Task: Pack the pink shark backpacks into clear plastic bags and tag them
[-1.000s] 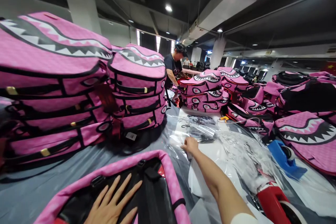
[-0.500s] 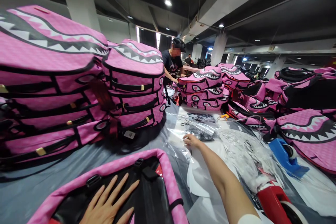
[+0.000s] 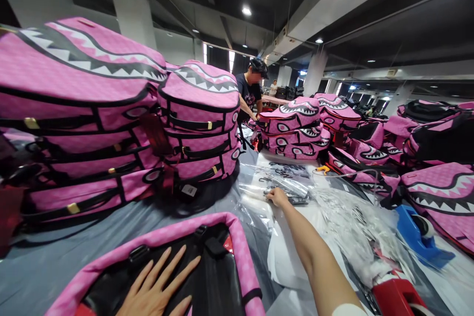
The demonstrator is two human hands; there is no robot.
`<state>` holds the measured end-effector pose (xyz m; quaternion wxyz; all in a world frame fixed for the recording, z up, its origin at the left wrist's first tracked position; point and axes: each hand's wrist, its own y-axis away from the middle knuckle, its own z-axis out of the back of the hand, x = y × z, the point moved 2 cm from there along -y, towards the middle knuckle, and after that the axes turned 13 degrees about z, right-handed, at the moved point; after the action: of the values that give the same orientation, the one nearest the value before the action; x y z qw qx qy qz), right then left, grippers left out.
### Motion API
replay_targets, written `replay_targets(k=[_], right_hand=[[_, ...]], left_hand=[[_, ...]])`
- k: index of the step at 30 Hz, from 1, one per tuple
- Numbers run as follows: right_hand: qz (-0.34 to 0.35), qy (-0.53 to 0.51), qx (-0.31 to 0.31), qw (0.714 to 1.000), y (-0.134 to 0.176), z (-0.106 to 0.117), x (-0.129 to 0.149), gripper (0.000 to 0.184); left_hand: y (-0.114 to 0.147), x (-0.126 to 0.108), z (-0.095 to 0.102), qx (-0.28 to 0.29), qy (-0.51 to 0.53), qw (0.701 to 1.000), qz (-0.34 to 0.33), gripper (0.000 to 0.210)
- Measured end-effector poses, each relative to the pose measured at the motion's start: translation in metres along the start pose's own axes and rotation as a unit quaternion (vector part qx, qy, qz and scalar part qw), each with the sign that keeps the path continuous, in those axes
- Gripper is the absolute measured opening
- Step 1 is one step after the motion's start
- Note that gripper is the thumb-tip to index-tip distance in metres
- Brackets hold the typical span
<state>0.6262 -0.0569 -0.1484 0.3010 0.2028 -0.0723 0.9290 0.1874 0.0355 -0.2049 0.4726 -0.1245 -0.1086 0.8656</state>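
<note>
On the desk [image 3: 74, 256] right below me lies a pink backpack [image 3: 237, 247], back panel up, and my left hand [image 3: 157, 289] rests flat on its black padding, fingers spread, gripping nothing. My right hand [image 3: 277, 196] is stretched well forward onto a heap of clear plastic bags [image 3: 281, 185]; its fingers curl down onto the top sheet, but I cannot tell whether they have pinched it or only touch it. As I judge it, the work on this backpack is at an early point: it is laid out and held down, yet it is bare, with no bag around it and none lifted off the heap. Two tall stacks of the same shark-mouth backpacks [image 3: 200, 123] stand to my left, touching each other, and more stacks [image 3: 292, 128] sit farther back and along the right side; whether those are done I cannot say. A blue tape dispenser [image 3: 418, 237] lies at the right, and a red one [image 3: 398, 296] shows at the bottom edge near my forearm. Grey sheeting covers the desk, with white paper [image 3: 281, 261] under the plastic. Beyond, another person [image 3: 250, 91] in a dark shirt stands at the far stacks, in a low, dim hall with concrete pillars [image 3: 131, 10] and small ceiling lights [image 3: 246, 11].
</note>
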Motion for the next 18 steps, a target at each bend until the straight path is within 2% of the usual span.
replay_targets(k=[4, 8, 10, 13, 16, 18], right_hand=[[0.018, 0.018, -0.059, 0.998, -0.005, 0.025, 0.005, 0.030], [0.075, 0.033, -0.109, 0.991, -0.002, 0.052, 0.015, 0.030], [0.104, 0.038, -0.101, 0.989, 0.004, 0.063, 0.019, 0.028], [0.140, 0.041, -0.045, 0.988, 0.016, 0.068, 0.022, 0.028], [0.165, 0.042, 0.007, 0.985, 0.029, 0.059, 0.024, 0.027], [0.174, 0.043, 0.007, 0.984, 0.037, 0.047, 0.026, 0.025]], left_hand=[[-0.002, -0.001, 0.000, 0.024, 0.001, 1.000, 0.009, 0.061], [-0.006, -0.006, 0.006, 0.027, 0.014, 0.999, 0.021, 0.058], [-0.007, -0.009, 0.009, 0.027, 0.015, 0.999, 0.024, 0.057], [-0.009, -0.011, 0.009, 0.030, 0.016, 0.999, 0.025, 0.057], [-0.011, -0.008, 0.002, 0.027, 0.014, 0.999, 0.032, 0.057], [-0.011, -0.005, -0.005, 0.013, 0.009, 0.999, 0.034, 0.058]])
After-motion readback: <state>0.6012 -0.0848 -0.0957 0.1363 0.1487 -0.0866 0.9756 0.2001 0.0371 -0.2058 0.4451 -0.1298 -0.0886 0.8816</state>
